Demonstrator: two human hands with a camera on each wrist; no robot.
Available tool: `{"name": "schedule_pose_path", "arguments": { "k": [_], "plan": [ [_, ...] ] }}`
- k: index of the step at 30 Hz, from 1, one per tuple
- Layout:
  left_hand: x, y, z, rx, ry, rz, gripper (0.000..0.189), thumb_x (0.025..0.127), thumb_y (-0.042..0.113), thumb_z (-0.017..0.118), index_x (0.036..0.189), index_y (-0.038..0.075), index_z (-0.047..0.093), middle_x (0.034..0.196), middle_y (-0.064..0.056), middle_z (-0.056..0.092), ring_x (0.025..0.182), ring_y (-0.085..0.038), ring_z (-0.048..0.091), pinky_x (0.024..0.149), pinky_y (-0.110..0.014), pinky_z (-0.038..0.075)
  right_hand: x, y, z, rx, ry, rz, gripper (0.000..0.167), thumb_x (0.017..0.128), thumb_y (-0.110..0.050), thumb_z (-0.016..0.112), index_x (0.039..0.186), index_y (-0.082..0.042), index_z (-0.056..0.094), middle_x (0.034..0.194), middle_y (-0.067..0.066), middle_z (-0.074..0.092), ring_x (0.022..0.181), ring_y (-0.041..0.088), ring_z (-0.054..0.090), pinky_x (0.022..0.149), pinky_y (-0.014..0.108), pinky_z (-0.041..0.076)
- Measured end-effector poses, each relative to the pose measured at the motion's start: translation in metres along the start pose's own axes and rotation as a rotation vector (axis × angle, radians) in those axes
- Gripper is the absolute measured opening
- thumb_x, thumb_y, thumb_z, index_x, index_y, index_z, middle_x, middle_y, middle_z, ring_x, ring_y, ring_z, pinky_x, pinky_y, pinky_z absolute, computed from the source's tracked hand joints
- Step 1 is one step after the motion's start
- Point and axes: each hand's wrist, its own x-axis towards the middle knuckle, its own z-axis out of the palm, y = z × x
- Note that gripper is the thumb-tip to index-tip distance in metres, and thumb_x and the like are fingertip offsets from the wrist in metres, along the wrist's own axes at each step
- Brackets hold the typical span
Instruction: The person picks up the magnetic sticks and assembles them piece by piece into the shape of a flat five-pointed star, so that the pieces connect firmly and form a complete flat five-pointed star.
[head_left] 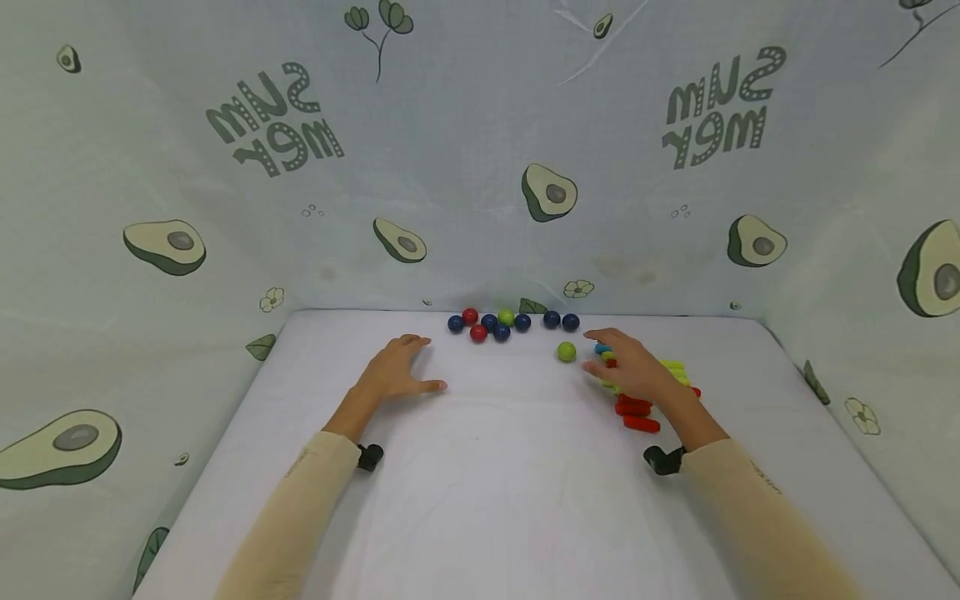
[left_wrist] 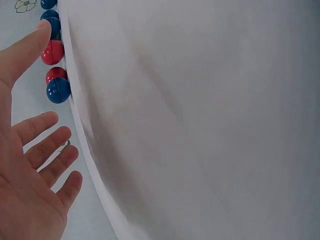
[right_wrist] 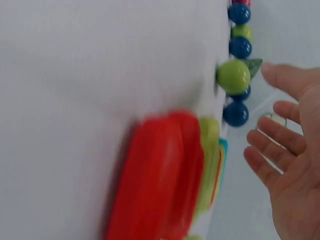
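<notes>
Two bare hands above a white table (head_left: pixel 487 500), seen from the head and from both wrists. The grip of the left hand (head_left: pixel 392 369) was wide and held nothing; its thumb and fingers were spread apart, as the left wrist view also showed. The grip of the right hand (head_left: pixel 633 367) was likewise wide and held nothing, with its thumb well apart from its fingers.

A green ball (head_left: pixel 566 352) lay just beside the right grip, to the left of its fingertips and apart from them. Beyond it and leftward, a loose line of balls ran along the far edge, ahead of and between the two grips: six blue balls (head_left: pixel 456 324), two red balls (head_left: pixel 478 333) and a second green ball (head_left: pixel 506 317). The leftmost blue one lay nearest the left grip, ahead and to its right.

Short sticks lay beneath and around the right grip: red sticks (head_left: pixel 642 424) on its near side, yellow-green sticks (head_left: pixel 675 372) to its right, and a blue stick (head_left: pixel 602 348) partly hidden by its fingers. Whether the right hand touched any stick could not be told. Behind both grips hung an avocado-printed cloth (head_left: pixel 465 125).
</notes>
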Motion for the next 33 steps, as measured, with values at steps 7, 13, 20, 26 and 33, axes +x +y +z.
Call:
{"name": "schedule_pose_path", "arguments": {
  "k": [7,13,20,26,33],
  "plan": [
    [-0.002,0.009,0.008,-0.071,-0.002,0.026,0.084,0.083,0.060,0.076,0.149,0.012,0.055,0.156,-0.014,0.049,0.146,-0.035,0.043,0.116,-0.058,0.040,0.024,-0.017,0.028,0.029,0.037,-0.043,0.053,0.103,-0.020,0.062,0.151,-0.005,0.047,0.155,0.020,0.044,0.136,0.043,0.049,0.112,0.060,0.042],
    [-0.004,0.020,0.017,-0.111,-0.004,0.056,0.080,0.085,0.060,0.075,0.147,0.014,0.057,0.153,-0.013,0.052,0.144,-0.034,0.046,0.118,-0.054,0.038,0.035,-0.025,0.044,0.043,0.048,-0.010,0.047,0.101,-0.009,0.061,0.147,-0.002,0.052,0.149,0.022,0.049,0.134,0.040,0.052,0.113,0.057,0.043],
    [-0.009,0.033,0.025,-0.205,0.019,0.085,0.072,0.085,0.054,0.079,0.145,0.017,0.060,0.146,-0.008,0.059,0.135,-0.029,0.055,0.114,-0.052,0.044,0.029,-0.037,0.061,0.118,0.087,-0.038,0.041,0.098,-0.007,0.065,0.139,-0.003,0.059,0.134,0.017,0.063,0.113,0.032,0.061,0.102,0.049,0.053],
    [-0.012,0.043,0.034,-0.256,0.031,0.150,0.068,0.085,0.047,0.082,0.142,0.015,0.062,0.138,-0.004,0.065,0.120,-0.022,0.063,0.104,-0.043,0.052,0.021,-0.053,0.075,0.160,0.089,-0.061,0.041,0.097,-0.012,0.069,0.138,-0.007,0.061,0.123,0.011,0.066,0.101,0.025,0.058,0.091,0.042,0.053],
    [-0.015,0.052,0.043,-0.295,0.048,0.188,0.062,0.086,0.039,0.084,0.140,0.014,0.064,0.131,-0.003,0.069,0.112,-0.019,0.063,0.100,-0.040,0.054,0.015,-0.069,0.085,0.221,0.085,-0.043,0.040,0.096,-0.013,0.072,0.134,-0.010,0.063,0.117,0.009,0.068,0.098,0.023,0.059,0.089,0.038,0.053]
  ]
}}
